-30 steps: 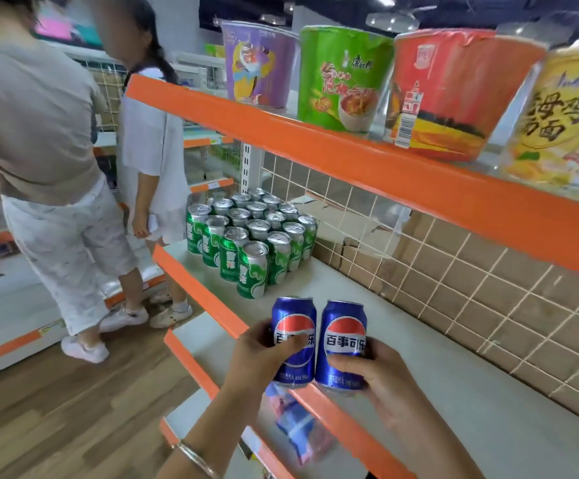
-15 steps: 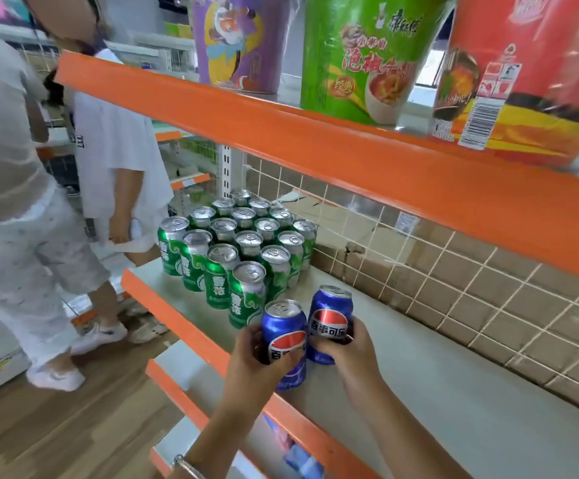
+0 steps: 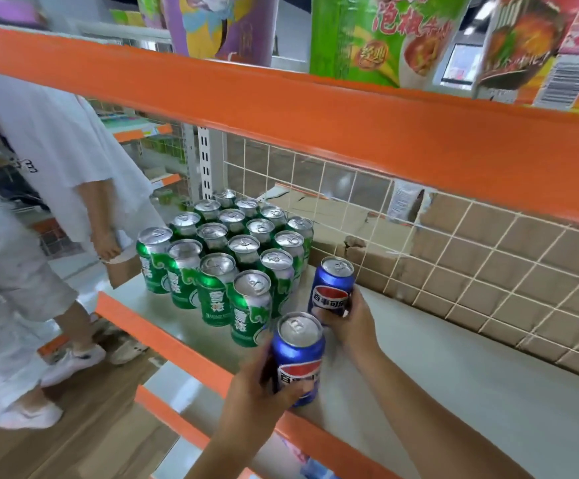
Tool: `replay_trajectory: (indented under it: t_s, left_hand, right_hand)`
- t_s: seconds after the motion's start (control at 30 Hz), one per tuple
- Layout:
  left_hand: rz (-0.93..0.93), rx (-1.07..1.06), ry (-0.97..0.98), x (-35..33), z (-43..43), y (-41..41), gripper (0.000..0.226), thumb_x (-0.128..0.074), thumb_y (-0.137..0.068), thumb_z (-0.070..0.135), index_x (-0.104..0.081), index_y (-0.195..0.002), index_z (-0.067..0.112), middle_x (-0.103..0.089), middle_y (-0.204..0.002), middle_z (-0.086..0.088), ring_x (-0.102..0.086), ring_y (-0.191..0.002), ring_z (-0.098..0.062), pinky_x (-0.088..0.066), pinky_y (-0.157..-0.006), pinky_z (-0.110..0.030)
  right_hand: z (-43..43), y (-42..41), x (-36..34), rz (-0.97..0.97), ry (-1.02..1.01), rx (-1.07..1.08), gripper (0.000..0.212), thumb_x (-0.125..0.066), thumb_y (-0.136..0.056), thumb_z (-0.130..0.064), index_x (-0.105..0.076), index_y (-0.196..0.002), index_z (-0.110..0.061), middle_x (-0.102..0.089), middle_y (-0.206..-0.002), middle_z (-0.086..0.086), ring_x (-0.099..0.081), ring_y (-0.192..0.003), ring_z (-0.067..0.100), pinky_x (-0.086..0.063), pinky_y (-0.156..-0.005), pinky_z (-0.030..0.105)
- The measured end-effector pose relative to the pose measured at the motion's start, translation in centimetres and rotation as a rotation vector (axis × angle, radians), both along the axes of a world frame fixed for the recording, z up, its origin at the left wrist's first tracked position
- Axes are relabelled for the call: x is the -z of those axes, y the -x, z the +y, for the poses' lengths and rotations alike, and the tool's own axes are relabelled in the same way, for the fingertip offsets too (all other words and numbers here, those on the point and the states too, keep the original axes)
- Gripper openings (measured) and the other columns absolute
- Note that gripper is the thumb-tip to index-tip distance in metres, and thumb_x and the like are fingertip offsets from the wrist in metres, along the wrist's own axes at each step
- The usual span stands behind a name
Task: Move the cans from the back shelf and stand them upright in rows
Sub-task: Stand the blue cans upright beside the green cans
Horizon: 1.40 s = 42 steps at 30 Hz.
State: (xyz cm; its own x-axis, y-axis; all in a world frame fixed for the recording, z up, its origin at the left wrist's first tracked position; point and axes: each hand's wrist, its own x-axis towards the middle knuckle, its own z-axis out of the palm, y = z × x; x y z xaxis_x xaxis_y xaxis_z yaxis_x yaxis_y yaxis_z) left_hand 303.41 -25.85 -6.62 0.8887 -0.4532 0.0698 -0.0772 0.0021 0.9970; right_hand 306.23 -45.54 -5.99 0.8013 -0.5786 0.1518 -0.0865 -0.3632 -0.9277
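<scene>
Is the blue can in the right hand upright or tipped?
Upright: the blue can has its silver top facing up; the right hand grips its lower part.

Glossy metal cans [image 3: 331, 292], matt shelf [image 3: 454, 375], wood-look floor [image 3: 74, 437].

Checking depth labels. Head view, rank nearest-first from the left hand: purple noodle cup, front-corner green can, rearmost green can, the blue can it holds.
1. Blue can, gripped by the left hand, shelf front.
2. Front-corner green can, just behind-left.
3. Rearmost green can, by the back mesh.
4. Purple noodle cup, upper shelf.
</scene>
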Motion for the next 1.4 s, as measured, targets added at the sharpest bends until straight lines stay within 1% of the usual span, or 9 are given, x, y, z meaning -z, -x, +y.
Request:
replay_trajectory:
  t_s: [0.33,0.57,0.8,0.9,1.0,1.07,1.13,1.23,1.4]
  left_hand:
    - [-0.07,0.068,-0.017,0.9,0.4,-0.7,0.079,-0.079,-0.045,0.037,-0.049,-0.118,0.043,-0.067,-0.114,0.004,-0.064,-0.1,0.0,-0.046,-0.079,-0.011]
    - [-0.105,0.076,-0.05,1.2,0.3,-1.6,0.086,-0.08,-0.042,0.033,-0.047,-0.12,0.046,-0.058,-0.119,0.007,-0.061,-0.104,0.003,-0.046,-0.081,-0.008]
    - [-0.158,0.059,-0.071,1.4,0.3,-1.6,0.079,-0.08,-0.047,0.038,-0.045,-0.109,0.073,-0.058,-0.118,0.013,-0.059,-0.108,0.003,-0.046,-0.086,-0.011]
    - [-0.129,0.077,-0.068,1.1,0.3,-1.5,0.08,-0.083,-0.05,0.026,-0.05,-0.115,0.059,-0.059,-0.118,0.011,-0.06,-0.103,0.004,-0.045,-0.08,-0.007]
    - [-0.082,0.126,-0.037,0.7,-0.1,-1.6,0.079,-0.079,-0.061,-0.004,-0.049,-0.118,0.042,-0.059,-0.12,0.003,-0.062,-0.099,0.005,-0.047,-0.073,-0.006]
    - [-0.069,0.121,-0.033,0.4,-0.9,-1.9,0.075,-0.076,-0.064,-0.009,-0.052,-0.114,0.041,-0.065,-0.113,0.007,-0.064,-0.093,0.003,-0.049,-0.069,-0.008]
    - [-0.057,0.11,-0.05,0.1,-2.0,-2.5,0.066,-0.077,-0.066,-0.003,-0.056,-0.109,0.044,-0.07,-0.102,0.014,-0.066,-0.09,0.001,-0.049,-0.07,-0.012]
    - [-0.012,0.101,-0.065,-0.3,-3.9,-3.5,0.043,-0.078,-0.074,0.015,-0.058,-0.105,0.037,-0.072,-0.095,0.009,-0.067,-0.088,-0.001,-0.049,-0.072,-0.012]
    - [-0.007,0.088,-0.106,-1.4,-5.9,-3.8,0.026,-0.073,-0.081,0.024,-0.055,-0.092,0.04,-0.067,-0.079,0.015,-0.065,-0.073,0.006,-0.049,-0.063,-0.009]
  right_hand:
    - [-2.3,-5.9,-0.3,0.101,0.0,0.074,0.061,-0.082,-0.068,-0.006,-0.055,-0.123,-0.011,-0.066,-0.117,0.008,-0.061,-0.107,0.025,-0.047,-0.093,0.037]
    - [-3.1,-8.8,0.4,0.083,0.029,0.102,0.062,-0.08,-0.069,-0.005,-0.052,-0.125,-0.009,-0.064,-0.119,0.011,-0.06,-0.109,0.028,-0.044,-0.089,0.03]
    - [-4.5,-10.7,0.3,0.234,0.092,0.117,0.065,-0.083,-0.069,-0.021,-0.053,-0.125,-0.008,-0.065,-0.116,0.011,-0.061,-0.107,0.03,-0.046,-0.086,0.032]
    - [-4.4,-10.0,0.7,0.246,0.098,0.096,0.072,-0.081,-0.063,-0.033,-0.053,-0.125,-0.009,-0.065,-0.118,0.012,-0.061,-0.11,0.03,-0.049,-0.088,0.033]
    - [-3.3,-7.2,0.0,0.217,0.112,0.134,0.08,-0.076,-0.075,-0.027,-0.037,-0.142,-0.01,-0.041,-0.143,0.014,-0.045,-0.129,0.029,-0.04,-0.105,0.041]
    - [-2.9,-4.0,-1.2,0.247,0.017,0.024,0.062,-0.067,-0.084,-0.01,-0.041,-0.14,-0.011,-0.04,-0.144,0.015,-0.048,-0.122,0.026,-0.042,-0.102,0.038]
    - [-3.0,-0.2,-2.6,0.332,-0.201,-0.314,0.047,-0.056,-0.085,0.009,-0.054,-0.128,-0.009,-0.056,-0.133,0.018,-0.06,-0.108,0.024,-0.05,-0.091,0.033]
    - [-3.2,4.0,-4.2,0.467,-0.333,-0.757,0.059,-0.06,-0.078,0.01,-0.053,-0.131,-0.013,-0.063,-0.126,0.013,-0.06,-0.116,0.025,-0.05,-0.096,0.034]
    - [-1.4,5.3,-4.3,0.412,-0.277,-0.551,0.06,-0.077,-0.071,-0.01,-0.055,-0.126,-0.021,-0.07,-0.114,-0.001,-0.066,-0.106,0.015,-0.054,-0.081,0.025]
